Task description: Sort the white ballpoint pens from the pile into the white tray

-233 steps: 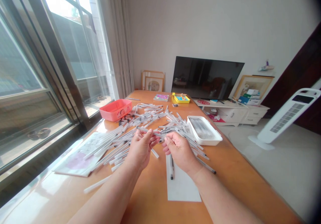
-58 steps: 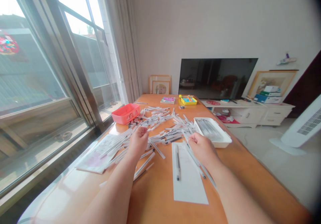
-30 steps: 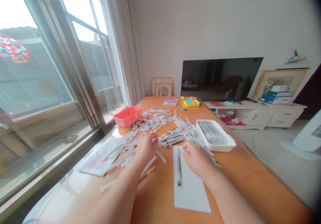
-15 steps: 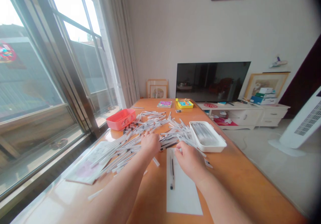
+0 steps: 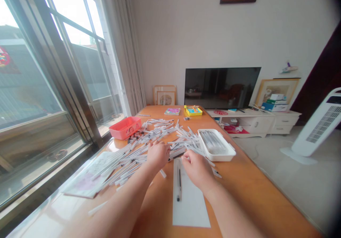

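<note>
My left hand [image 5: 157, 155] is over the near edge of a pile of pens and clear pen parts [image 5: 157, 134]. Its fingers are bent down and closed, with the tips hidden behind the hand. Just to the right, my right hand [image 5: 196, 167] hovers at the far end of a white paper strip [image 5: 190, 209], thumb and fingers pinched together. Anything in the pinch is hidden or too small to make out. On the strip lies a pen with a black end [image 5: 178, 184] and a thin dark refill in it or alongside it; I cannot tell which.
A white tray [image 5: 231, 155] holding clear pen tubes stands right of the pile. At its far left sits a red basket [image 5: 125, 129]. A printed sheet [image 5: 87, 184] lies under pens at left. Farther back are a yellow box [image 5: 194, 111] and a booklet [image 5: 172, 111].
The whole view has shifted slightly, so things sit a little farther left. Both hands keep nearly the same places, with the right fingers slightly more curled. The pen stays on the strip.
</note>
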`<control>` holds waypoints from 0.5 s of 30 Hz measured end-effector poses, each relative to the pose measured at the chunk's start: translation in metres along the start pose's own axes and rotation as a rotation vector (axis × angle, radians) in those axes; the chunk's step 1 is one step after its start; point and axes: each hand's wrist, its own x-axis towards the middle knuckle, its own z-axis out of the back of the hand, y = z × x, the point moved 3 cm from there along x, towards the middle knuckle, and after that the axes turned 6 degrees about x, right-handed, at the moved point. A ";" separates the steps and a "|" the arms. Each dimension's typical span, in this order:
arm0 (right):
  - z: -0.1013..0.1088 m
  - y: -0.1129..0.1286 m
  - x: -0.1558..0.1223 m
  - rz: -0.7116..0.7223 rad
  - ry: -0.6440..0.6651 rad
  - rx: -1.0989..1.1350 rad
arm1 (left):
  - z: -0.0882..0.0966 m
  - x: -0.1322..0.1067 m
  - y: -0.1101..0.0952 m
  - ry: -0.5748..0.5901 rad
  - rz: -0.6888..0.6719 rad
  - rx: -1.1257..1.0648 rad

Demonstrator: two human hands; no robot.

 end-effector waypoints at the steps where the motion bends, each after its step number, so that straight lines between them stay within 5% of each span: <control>1: -0.001 -0.002 0.000 -0.013 0.000 0.033 | 0.004 -0.003 -0.003 -0.007 -0.018 -0.016; 15: -0.011 -0.015 0.008 -0.231 -0.042 0.703 | 0.031 -0.031 -0.038 -0.065 -0.182 -0.276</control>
